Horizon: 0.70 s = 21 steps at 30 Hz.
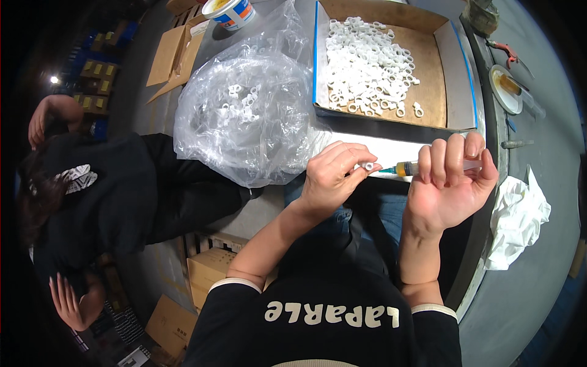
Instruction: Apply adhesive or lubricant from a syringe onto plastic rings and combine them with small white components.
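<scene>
In the head view, both hands work between the near wall of the blue-edged box [460, 73] and the person's lap. The left hand [336, 171] pinches a small white ring [367, 166] between thumb and fingertips, just in front of that wall. The right hand [452, 177], palm up, has its fingers curled around a syringe [406, 169] with amber filling, its teal tip [386, 171] pointing at the ring. A dark table edge runs close along the right hand's outer side.

The left fingers cover part of the ring; whether the tip touches it, I cannot tell. The right fingers hide much of the barrel. The tub [231, 12] is cut off at the top.

White rings [370, 67] are heaped in the box. A clear bag [244, 134] bulges near the left hand, a co-worker [104, 189] beyond it. Crumpled cloth [520, 220] lies right of the right hand.
</scene>
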Each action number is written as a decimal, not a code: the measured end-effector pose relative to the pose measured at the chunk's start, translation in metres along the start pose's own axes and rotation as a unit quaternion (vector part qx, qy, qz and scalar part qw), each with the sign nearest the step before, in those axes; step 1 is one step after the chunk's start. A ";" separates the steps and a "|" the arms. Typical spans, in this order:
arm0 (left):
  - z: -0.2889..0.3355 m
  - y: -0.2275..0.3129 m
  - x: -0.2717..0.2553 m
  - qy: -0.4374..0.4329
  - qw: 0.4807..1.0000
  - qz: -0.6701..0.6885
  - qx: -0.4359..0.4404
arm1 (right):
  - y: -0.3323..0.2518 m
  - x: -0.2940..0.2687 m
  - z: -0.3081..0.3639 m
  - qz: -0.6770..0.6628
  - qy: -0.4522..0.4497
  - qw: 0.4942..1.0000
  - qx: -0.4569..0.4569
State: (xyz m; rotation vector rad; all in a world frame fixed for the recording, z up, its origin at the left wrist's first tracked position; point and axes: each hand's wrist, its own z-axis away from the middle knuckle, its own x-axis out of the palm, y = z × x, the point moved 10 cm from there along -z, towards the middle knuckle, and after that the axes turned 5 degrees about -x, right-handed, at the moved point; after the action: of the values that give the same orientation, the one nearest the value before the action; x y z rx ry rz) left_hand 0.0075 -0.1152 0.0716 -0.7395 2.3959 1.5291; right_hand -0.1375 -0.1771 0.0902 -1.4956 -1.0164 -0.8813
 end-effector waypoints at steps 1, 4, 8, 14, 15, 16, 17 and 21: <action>0.001 0.000 -0.001 0.000 1.000 0.001 -0.002 | 0.002 0.000 0.001 0.001 0.001 1.000 0.001; 0.002 0.005 -0.002 -0.004 1.000 -0.014 0.006 | 0.006 0.003 0.003 0.024 -0.021 0.999 0.011; 0.003 0.011 -0.001 -0.021 0.998 -0.048 0.020 | 0.011 0.008 0.007 0.044 -0.038 0.998 0.013; 0.004 0.015 0.000 -0.017 0.997 -0.060 0.039 | 0.015 0.008 0.010 0.067 -0.050 0.997 0.006; 0.004 0.015 0.000 -0.013 0.997 -0.058 0.041 | 0.014 0.008 0.009 0.065 -0.051 0.997 0.007; 0.004 0.014 0.000 -0.013 0.997 -0.058 0.040 | 0.014 0.007 0.009 0.062 -0.053 0.997 0.008; 0.004 0.013 0.001 -0.014 0.997 -0.057 0.040 | 0.014 0.006 0.008 0.062 -0.052 0.997 0.008; 0.002 0.008 0.001 -0.015 1.000 -0.022 0.004 | 0.017 -0.007 0.001 -0.005 -0.013 0.999 0.034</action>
State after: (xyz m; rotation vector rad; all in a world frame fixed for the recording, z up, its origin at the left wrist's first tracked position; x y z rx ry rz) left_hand 0.0024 -0.1105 0.0768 -0.7569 2.3460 1.5031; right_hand -0.1243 -0.1785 0.0777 -1.4481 -1.0628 -0.8278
